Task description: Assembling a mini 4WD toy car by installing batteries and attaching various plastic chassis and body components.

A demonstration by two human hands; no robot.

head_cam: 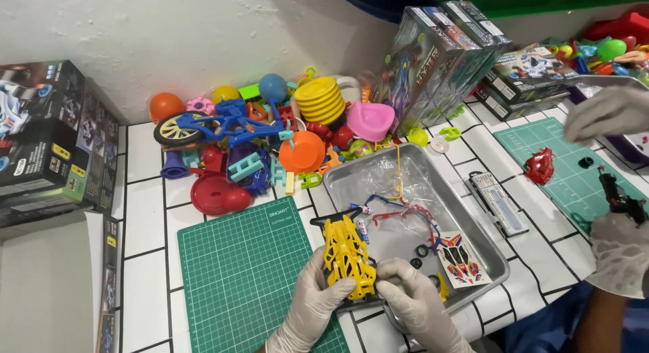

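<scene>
The yellow plastic body shell of a small toy racing car (347, 257) already sits on top of a black chassis, so the main part of the model looks put together, as far as I can judge; whether the shell is fully clicked in place I cannot tell. Several parts are not yet used: small black rubber tyres (422, 250), a sheet of colourful stickers (460, 261) and a crumpled clear plastic bag with red and blue pieces (403, 208) lie in the shallow metal tray (473, 221). The car is at the near edge of the white tiled desk (145, 211), between the green cutting mat (247, 272) on the left and the tray on the right. The left hand (312, 306), in a white glove, is closed around the near left side of the car, and the right hand (414, 300), also gloved, grips its near right end. Far right, another person's gloved hands (618, 248) hold a dark model part.
</scene>
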